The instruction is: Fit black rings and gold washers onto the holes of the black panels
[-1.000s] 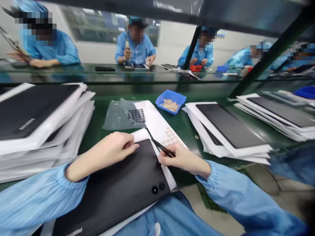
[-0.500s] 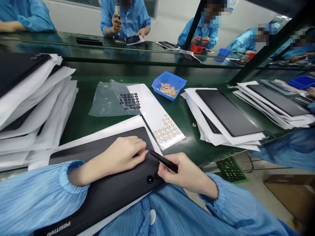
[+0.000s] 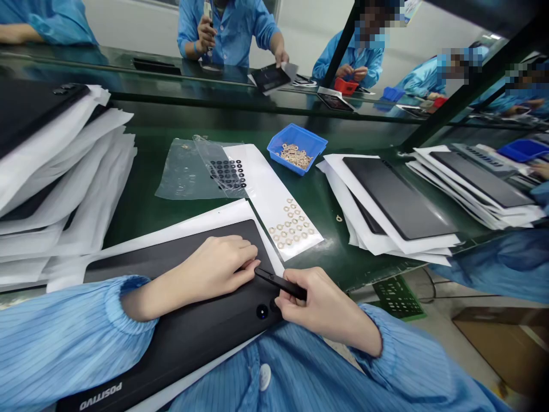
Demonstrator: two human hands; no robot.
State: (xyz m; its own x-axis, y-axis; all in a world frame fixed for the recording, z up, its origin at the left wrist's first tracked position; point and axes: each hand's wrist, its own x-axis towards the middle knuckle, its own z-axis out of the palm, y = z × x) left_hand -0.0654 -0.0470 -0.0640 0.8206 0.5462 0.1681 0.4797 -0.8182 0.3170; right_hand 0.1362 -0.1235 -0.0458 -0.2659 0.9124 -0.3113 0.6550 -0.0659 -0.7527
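Observation:
A dark tablet back cover marked POSITIVO lies on a white sheet before me, with round lens openings near its right end. My left hand rests over it with the fingers curled and thumb and forefinger pinched together. Whatever sits between those fingertips is too small or hidden to name. Black tweezers are gripped in my right hand, just above the cover's right end. Their tip points left and meets the left fingertips. Beyond the hands, a white sheet carries rows of small ring stickers and black rings.
A blue bin of small rings stands behind the sheet. Stacks of covers with paper rise at the left; another cover stack lies at the right. A loose ring is on the green table. Co-workers sit across a raised shelf.
The tweezers have tilted and shifted slightly left, so their tip now reaches my left fingertips. My left hand has barely moved. Across the bench, a co-worker has lifted a dark panel with paper to the right.

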